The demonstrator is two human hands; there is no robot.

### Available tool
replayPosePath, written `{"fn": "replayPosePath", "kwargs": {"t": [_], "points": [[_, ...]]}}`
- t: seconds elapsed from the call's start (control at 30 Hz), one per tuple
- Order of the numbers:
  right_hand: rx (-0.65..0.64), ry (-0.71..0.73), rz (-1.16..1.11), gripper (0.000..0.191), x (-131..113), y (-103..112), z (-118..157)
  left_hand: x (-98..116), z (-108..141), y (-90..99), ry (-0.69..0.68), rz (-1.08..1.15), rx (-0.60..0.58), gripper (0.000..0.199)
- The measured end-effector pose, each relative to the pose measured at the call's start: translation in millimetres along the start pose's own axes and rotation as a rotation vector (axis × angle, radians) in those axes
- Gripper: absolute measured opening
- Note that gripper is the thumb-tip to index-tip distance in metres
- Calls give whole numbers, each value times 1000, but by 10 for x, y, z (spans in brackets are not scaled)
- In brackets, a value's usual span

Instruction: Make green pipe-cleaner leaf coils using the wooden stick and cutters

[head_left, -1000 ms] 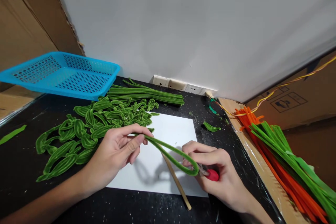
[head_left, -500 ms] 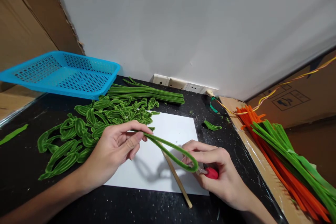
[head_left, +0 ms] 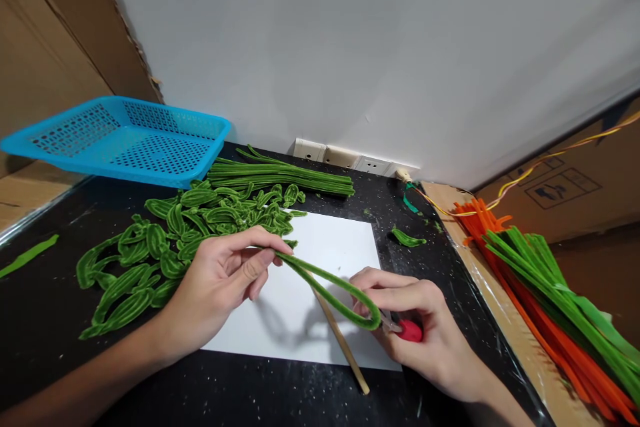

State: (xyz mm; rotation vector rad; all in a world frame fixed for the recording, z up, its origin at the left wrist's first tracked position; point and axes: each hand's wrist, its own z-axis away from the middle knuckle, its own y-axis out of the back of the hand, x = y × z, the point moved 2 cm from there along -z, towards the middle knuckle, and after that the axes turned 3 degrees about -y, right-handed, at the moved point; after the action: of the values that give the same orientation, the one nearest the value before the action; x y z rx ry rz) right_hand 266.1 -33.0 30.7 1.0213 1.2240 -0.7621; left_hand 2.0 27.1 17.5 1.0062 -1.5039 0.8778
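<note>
A green fuzzy stem, bent into a long loop [head_left: 327, 275], hangs over a white sheet [head_left: 345, 247]. My left hand [head_left: 235, 273] pinches its two strands together between thumb and fingers. Close to the loop's rounded end, my right hand [head_left: 420, 320] is closed around a red-handled tool [head_left: 410, 330], whose metal part is mostly hidden behind the fingers and the stem. Below the loop a thin wooden stick [head_left: 343, 343] lies slantwise across the sheet's front edge. Several green leaf shapes [head_left: 155, 240] are heaped left of the sheet.
A blue perforated basket [head_left: 150, 147] stands at the back left. Behind the sheet lies a bundle of green stems [head_left: 285, 177]. One leaf shape [head_left: 409, 238] rests right of the sheet. Orange stems [head_left: 540, 327] and bright green stems [head_left: 565, 300] lie on cardboard at the right, near a cable.
The view has shifted slightly, so most things appear a little further right. Both hands keep their hold, and the loop looks nearly the same.
</note>
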Motion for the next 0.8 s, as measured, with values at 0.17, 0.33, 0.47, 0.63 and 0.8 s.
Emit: {"fn": "replayPosePath", "kwargs": {"t": [0.17, 0.33, 0.47, 0.63, 0.8], "points": [[-3, 16, -28, 23, -9, -8, -3, -22, 6, -2, -10, -10, 9, 15], [-49, 17, -51, 19, -19, -34, -13, -15, 8, -1, -36, -13, 14, 16], [-86, 19, -86, 13, -19, -53, -26, 3, 3, 11, -74, -37, 0, 17], [-92, 29, -77, 17, -28, -62, -28, -1, -2, 25, -85, -71, 0, 18], [-98, 32, -30, 17, -26, -48, -25, 19, 1, 28, -69, -93, 18, 18]]}}
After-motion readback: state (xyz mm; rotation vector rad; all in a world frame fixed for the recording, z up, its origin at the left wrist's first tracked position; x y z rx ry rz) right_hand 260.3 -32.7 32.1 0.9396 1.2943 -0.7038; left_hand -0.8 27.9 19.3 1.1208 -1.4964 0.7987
